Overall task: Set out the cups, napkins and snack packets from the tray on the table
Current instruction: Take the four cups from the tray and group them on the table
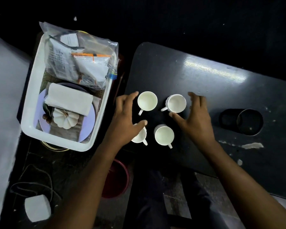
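Several white cups stand on the dark table (221, 90): one at the back left (147, 101), one at the back right (176, 103), one at the front right (164, 135) and one at the front left (139, 136), partly hidden under my left hand (125, 119). That hand hovers open, fingers spread, beside the left cups. My right hand (195, 116) is open too, curved around the back right cup without gripping it. The white tray (31, 103) to the left holds folded napkins (69, 100) and a clear bag of snack packets (82, 63).
A white pumpkin ornament (64, 119) lies on a lilac plate (89, 124) in the tray. A round cup-holder hole (241, 121) is sunk in the table at the right. Below the table edge sit a dark red bowl (117, 179), a cable and a white adapter (37, 208).
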